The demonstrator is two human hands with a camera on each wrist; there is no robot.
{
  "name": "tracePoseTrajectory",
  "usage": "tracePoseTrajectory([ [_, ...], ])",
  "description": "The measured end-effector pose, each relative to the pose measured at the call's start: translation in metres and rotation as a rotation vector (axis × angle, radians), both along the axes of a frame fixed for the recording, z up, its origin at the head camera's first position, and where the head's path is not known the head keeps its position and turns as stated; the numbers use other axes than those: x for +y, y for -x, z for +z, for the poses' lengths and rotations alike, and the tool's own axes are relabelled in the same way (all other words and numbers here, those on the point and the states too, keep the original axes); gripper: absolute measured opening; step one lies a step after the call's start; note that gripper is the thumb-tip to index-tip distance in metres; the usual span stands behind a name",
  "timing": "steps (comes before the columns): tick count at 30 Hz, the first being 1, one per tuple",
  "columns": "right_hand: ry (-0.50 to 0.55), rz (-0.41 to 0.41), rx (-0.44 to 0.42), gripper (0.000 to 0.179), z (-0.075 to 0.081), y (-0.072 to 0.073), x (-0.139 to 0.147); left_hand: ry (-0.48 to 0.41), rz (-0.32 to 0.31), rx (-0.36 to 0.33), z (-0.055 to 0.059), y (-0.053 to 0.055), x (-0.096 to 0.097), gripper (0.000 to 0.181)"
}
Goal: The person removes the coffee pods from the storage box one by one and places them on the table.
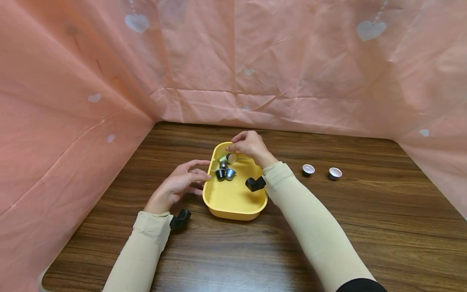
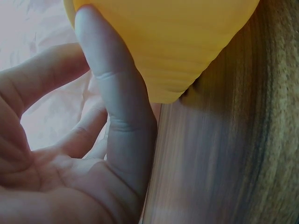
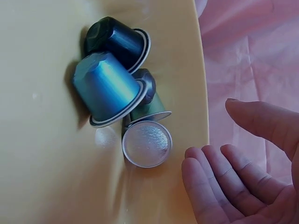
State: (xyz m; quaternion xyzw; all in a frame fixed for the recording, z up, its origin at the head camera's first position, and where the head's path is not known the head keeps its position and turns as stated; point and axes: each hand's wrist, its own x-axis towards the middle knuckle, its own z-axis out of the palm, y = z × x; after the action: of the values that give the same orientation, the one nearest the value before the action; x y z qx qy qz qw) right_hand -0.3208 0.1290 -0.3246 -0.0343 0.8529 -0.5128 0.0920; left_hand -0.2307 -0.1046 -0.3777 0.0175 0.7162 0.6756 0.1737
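Observation:
In the head view a yellow plastic tray (image 1: 233, 198) stands on the table, with several coffee capsules grouped toward its far left. Among them are a blue capsule (image 3: 105, 86), a black capsule (image 3: 117, 42), a green capsule (image 3: 150, 107) and one with its silver foil lid (image 3: 147, 144) facing up. My left hand (image 1: 178, 182) rests its extended fingers and thumb against the tray's left side. Over the tray's far end hangs my right hand (image 1: 249, 145), empty, its fingers relaxed and thumb apart from them in the right wrist view.
To the right of the tray, two more coffee capsules sit lid up on the brown wooden table (image 1: 365, 215): a nearer-in capsule (image 1: 308, 169) and a farther-right capsule (image 1: 335, 173). Pink cloth (image 1: 292, 69) with white hearts hangs around the table's back and sides.

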Motion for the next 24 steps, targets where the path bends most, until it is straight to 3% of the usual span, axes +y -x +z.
tracePoseTrajectory([
  [11, -0.271, -0.025, 0.111, 0.032, -0.014, 0.001, 0.000, -0.005, 0.013, -0.008, 0.000, 0.001, -0.001, 0.059],
  [24, -0.430, -0.036, 0.157, 0.026, -0.023, -0.002, -0.006, -0.002, 0.002, 0.002, 0.000, 0.002, -0.001, 0.061],
])
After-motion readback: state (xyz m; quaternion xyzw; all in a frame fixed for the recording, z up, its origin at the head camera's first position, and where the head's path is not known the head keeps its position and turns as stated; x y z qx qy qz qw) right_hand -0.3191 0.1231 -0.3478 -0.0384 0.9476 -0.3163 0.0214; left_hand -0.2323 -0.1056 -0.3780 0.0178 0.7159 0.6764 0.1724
